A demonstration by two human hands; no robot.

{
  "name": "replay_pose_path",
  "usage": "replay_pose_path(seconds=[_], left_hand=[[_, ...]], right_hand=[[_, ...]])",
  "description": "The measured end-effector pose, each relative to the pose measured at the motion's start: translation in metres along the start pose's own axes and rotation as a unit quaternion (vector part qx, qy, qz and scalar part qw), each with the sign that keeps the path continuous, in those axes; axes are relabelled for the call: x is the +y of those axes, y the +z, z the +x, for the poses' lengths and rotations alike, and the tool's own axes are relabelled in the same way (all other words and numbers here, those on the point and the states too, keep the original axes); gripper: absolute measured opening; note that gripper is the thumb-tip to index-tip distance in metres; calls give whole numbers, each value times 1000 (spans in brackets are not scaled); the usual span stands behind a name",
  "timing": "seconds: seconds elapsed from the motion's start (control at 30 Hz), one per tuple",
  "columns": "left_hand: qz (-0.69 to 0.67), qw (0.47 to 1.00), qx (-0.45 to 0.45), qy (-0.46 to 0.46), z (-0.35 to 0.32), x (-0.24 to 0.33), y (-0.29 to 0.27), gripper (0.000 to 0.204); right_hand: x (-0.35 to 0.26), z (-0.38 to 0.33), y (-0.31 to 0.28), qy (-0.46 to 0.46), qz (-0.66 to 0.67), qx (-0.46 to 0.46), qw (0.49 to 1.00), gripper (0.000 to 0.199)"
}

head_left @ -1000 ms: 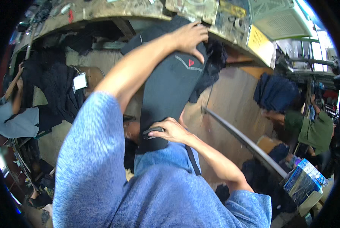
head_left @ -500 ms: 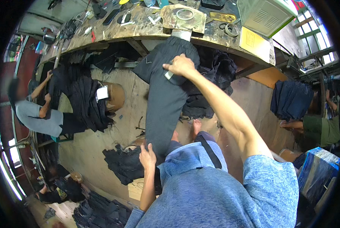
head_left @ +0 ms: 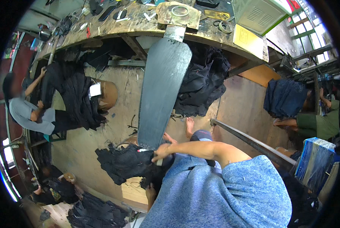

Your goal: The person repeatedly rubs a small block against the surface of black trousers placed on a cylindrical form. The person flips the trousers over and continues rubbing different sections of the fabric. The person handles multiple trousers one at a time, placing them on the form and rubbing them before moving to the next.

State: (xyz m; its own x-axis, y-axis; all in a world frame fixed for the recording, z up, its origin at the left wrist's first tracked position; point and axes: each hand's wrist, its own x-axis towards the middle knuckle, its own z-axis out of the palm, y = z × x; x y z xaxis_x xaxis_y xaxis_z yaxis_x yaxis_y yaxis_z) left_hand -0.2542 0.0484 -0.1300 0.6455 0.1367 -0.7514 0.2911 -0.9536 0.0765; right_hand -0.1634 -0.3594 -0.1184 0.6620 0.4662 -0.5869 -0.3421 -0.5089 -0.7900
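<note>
A long grey paddle-shaped board [head_left: 163, 81] reaches from the workbench toward me, its surface bare. At its near, narrow end is my right hand [head_left: 162, 152], closed on a small pale block-like tool [head_left: 159, 162]. A small white piece with a red end [head_left: 142, 150] lies by the board's tip next to that hand. Below, close to my body, my left hand [head_left: 151, 193] is at black trousers [head_left: 158, 176] bunched at my lap; its fingers are partly hidden and look closed on the cloth. A heap of black garments [head_left: 120, 163] lies just left of the board's end.
The workbench [head_left: 136, 28] carries tape rolls [head_left: 225, 26], a phone [head_left: 107, 13] and a yellow booklet [head_left: 249, 40]. More black garments [head_left: 202, 81] are heaped beneath it. A metal bar [head_left: 253, 140] slants at my right. Another person [head_left: 33, 114] handles black cloth at left.
The black trousers have come off the board toward my body, baring it. My right hand has swept from the board's far part to its near end; my left hand has dropped lower.
</note>
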Motion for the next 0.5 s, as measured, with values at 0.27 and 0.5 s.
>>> replay_pose_path(seconds=[0.27,0.5], left_hand=[[-58,975,-14,212,38,192,2,48],[52,912,187,361,141,134,-78,35]], right_hand=[[94,-77,-152,-5,-295,326,898,36],[219,-244,-235,218,-421,558,681,43]])
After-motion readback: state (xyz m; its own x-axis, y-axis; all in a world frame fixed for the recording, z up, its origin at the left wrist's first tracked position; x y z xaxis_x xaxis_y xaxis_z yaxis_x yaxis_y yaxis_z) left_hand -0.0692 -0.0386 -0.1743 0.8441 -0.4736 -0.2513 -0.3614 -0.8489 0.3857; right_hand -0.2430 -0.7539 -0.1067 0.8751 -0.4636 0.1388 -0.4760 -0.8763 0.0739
